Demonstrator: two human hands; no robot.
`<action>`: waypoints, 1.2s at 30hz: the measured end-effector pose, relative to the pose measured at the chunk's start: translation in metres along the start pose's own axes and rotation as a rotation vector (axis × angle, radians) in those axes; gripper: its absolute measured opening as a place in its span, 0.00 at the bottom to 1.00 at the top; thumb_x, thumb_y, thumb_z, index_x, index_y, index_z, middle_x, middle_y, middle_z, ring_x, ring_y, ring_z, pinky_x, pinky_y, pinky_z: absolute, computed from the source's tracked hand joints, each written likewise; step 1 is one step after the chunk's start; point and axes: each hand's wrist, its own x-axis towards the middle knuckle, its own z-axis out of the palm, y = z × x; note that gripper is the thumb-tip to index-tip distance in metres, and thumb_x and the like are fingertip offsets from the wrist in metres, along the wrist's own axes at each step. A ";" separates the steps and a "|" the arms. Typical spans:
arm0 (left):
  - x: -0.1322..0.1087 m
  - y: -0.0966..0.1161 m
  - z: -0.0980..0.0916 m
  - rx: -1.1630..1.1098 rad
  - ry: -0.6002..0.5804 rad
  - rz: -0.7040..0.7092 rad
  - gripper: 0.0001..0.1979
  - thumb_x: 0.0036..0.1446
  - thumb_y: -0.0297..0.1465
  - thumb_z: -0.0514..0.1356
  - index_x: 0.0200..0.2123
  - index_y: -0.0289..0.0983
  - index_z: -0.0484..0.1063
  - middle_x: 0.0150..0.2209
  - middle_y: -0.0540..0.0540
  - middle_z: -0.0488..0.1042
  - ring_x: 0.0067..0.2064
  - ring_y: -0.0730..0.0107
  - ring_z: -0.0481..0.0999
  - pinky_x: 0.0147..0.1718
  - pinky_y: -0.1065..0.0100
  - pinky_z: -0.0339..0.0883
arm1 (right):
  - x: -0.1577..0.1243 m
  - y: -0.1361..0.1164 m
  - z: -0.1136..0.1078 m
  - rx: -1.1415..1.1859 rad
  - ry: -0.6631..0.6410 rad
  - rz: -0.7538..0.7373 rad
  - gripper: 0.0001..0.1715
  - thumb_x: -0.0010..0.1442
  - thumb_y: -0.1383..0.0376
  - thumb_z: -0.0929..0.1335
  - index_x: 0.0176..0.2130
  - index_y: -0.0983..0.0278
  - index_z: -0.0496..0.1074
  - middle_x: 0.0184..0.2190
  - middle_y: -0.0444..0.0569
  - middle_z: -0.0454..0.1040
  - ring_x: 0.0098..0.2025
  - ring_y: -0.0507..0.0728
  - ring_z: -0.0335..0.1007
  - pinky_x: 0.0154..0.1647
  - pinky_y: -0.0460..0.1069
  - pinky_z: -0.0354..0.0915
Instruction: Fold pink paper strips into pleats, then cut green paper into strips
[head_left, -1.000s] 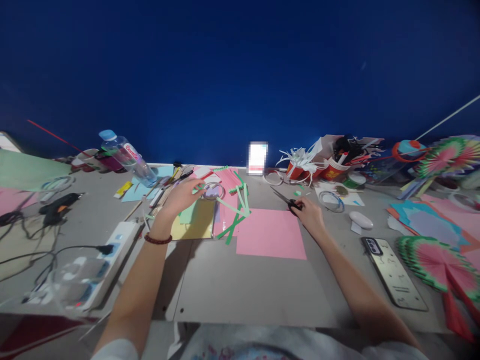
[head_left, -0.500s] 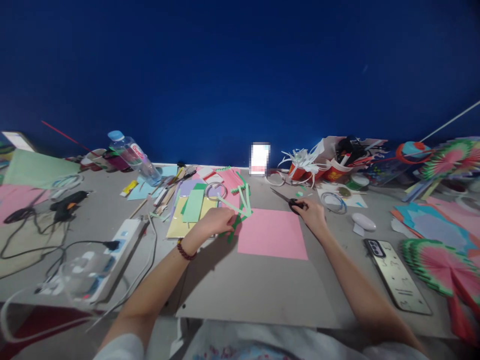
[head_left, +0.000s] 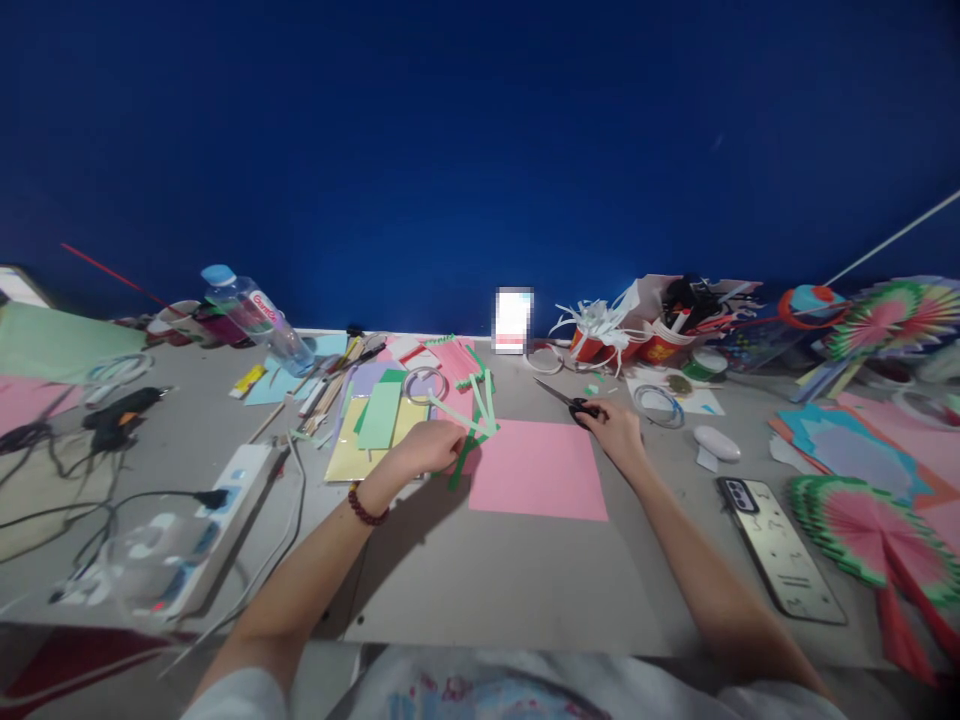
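Observation:
A pink sheet (head_left: pixel 537 470) lies flat on the grey table (head_left: pixel 517 590) between my hands. My left hand (head_left: pixel 435 448) is closed at the sheet's left edge, beside the green paper strips (head_left: pixel 484 400); what its fingers hold, if anything, is hidden. At the sheet's upper right corner, my right hand (head_left: pixel 615 428) has its fingers on the black handles of the scissors (head_left: pixel 559 393), whose blades point to the upper left. Left of the strips, a light green paper piece (head_left: pixel 380 415) rests on a yellow sheet (head_left: pixel 345 458).
A power strip (head_left: pixel 225 525) with cables and a glue gun (head_left: pixel 124 415) lie on the left. A bottle (head_left: pixel 259 318) leans at the back. Cups (head_left: pixel 664 340) stand back right. A phone (head_left: pixel 784 550), a mouse (head_left: pixel 717 443) and a pink-green paper fan (head_left: pixel 874 525) are on the right.
The view has shifted slightly, so most things appear a little further left. Both hands keep nearly the same places by the pink sheet and the scissors.

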 end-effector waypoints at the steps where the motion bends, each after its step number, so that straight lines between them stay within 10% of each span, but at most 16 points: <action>1: 0.000 0.001 0.000 0.002 -0.002 -0.003 0.07 0.44 0.23 0.55 0.27 0.38 0.68 0.30 0.46 0.75 0.32 0.63 0.73 0.24 0.67 0.50 | 0.000 -0.001 0.000 0.001 0.001 -0.002 0.17 0.53 0.55 0.67 0.34 0.65 0.77 0.29 0.52 0.78 0.27 0.57 0.69 0.35 0.53 0.65; 11: 0.002 -0.004 -0.001 -0.027 -0.022 0.024 0.07 0.46 0.31 0.58 0.32 0.39 0.65 0.32 0.47 0.74 0.29 0.65 0.71 0.23 0.68 0.51 | -0.016 -0.042 -0.004 -0.018 0.024 -0.043 0.13 0.58 0.61 0.64 0.39 0.63 0.75 0.42 0.55 0.74 0.45 0.61 0.70 0.47 0.55 0.66; 20: 0.005 -0.008 0.000 -0.049 0.005 0.049 0.06 0.47 0.24 0.56 0.31 0.38 0.68 0.32 0.47 0.75 0.35 0.64 0.74 0.27 0.69 0.55 | -0.053 -0.135 0.022 0.170 -0.476 -0.471 0.10 0.62 0.69 0.65 0.43 0.61 0.73 0.45 0.52 0.74 0.50 0.58 0.68 0.50 0.53 0.66; 36: 0.011 -0.018 0.003 -0.092 -0.035 0.087 0.10 0.46 0.24 0.54 0.30 0.37 0.72 0.29 0.46 0.76 0.30 0.64 0.73 0.26 0.69 0.56 | -0.019 -0.146 0.067 -0.212 -0.478 -0.775 0.11 0.65 0.66 0.64 0.34 0.66 0.75 0.33 0.52 0.74 0.38 0.57 0.67 0.39 0.51 0.60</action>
